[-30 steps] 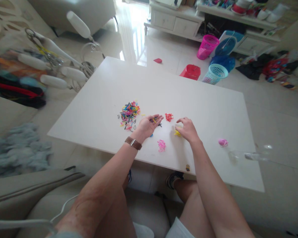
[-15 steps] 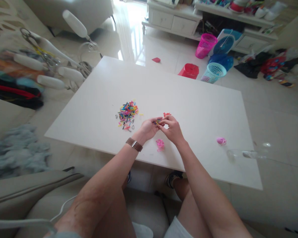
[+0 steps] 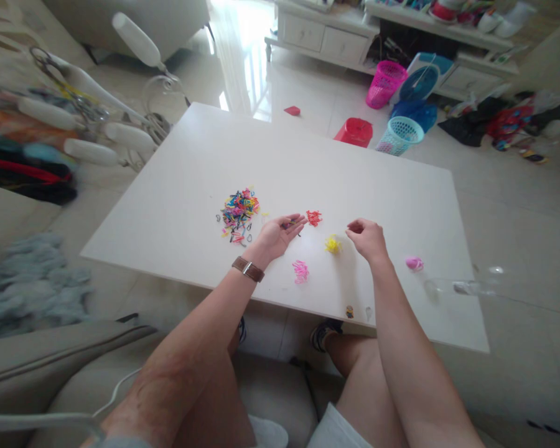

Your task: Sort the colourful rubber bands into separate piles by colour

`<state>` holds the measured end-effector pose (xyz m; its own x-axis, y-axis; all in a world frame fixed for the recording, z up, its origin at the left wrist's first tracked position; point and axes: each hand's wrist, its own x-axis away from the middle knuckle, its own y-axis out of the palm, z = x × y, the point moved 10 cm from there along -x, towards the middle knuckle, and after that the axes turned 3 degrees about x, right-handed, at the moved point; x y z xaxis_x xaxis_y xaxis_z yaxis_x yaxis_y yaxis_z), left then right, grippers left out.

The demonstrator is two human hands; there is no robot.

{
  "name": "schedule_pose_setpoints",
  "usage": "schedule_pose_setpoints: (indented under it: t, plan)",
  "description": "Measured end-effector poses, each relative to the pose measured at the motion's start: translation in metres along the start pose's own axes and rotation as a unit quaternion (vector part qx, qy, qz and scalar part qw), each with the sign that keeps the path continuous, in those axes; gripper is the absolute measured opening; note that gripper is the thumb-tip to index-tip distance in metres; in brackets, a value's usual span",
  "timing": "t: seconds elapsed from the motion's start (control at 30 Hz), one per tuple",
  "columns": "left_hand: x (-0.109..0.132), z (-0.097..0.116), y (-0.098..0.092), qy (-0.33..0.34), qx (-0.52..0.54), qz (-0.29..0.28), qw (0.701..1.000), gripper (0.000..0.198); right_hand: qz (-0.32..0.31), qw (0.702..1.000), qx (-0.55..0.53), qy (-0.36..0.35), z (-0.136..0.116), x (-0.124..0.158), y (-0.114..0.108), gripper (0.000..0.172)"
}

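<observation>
My left hand (image 3: pixel 280 236) is palm up over the table, fingers stretched, with a few dark and yellow small rubber bands (image 3: pixel 287 224) lying in it. To its left is a mixed heap of many-coloured rubber bands (image 3: pixel 239 211). Just past its fingertips lies a red pile (image 3: pixel 314 218). My right hand (image 3: pixel 368 238) is closed in a pinch above the table, right of a yellow pile (image 3: pixel 333 244); anything between its fingertips is too small to make out. A pink pile (image 3: pixel 301 272) sits nearer the front edge.
On the white table (image 3: pixel 168 186), a purple-pink object (image 3: pixel 414 264) and a clear bottle-like item (image 3: pixel 462 287) lie at the right. Two small items, one a dark and yellow figure (image 3: pixel 350 312), are by the front edge. Baskets (image 3: pixel 404 134) stand on the floor beyond.
My right hand has left the left palm and moved right, past the yellow pile, which now shows along with more of the red pile. My left fingers have straightened out.
</observation>
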<state>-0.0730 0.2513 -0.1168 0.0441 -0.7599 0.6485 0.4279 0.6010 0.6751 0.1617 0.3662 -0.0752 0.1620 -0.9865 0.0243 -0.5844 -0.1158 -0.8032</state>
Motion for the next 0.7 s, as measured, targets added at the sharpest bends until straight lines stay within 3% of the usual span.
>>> schedule_pose_setpoints:
  t: [0.13, 0.47, 0.57, 0.7]
  plan:
    - [0.001, 0.001, 0.002, 0.003, -0.002, 0.001, 1.0, 0.037, -0.029, 0.998, 0.048, 0.018, 0.023, -0.001, 0.015, 0.006]
    - [-0.001, 0.0, 0.001, -0.007, -0.005, -0.008, 1.0, 0.032, -0.069, 0.995, 0.072, 0.03, 0.022, 0.002, 0.041, 0.007]
    - [-0.002, -0.002, 0.002, -0.012, -0.011, -0.02, 1.0, 0.028, -0.027, 0.998, 0.054, 0.003, -0.001, 0.004, 0.031, 0.009]
    - [-0.001, -0.009, 0.008, -0.027, -0.024, -0.041, 0.999, 0.026, 0.029, 0.992, -0.058, -0.109, -0.062, 0.017, 0.015, 0.017]
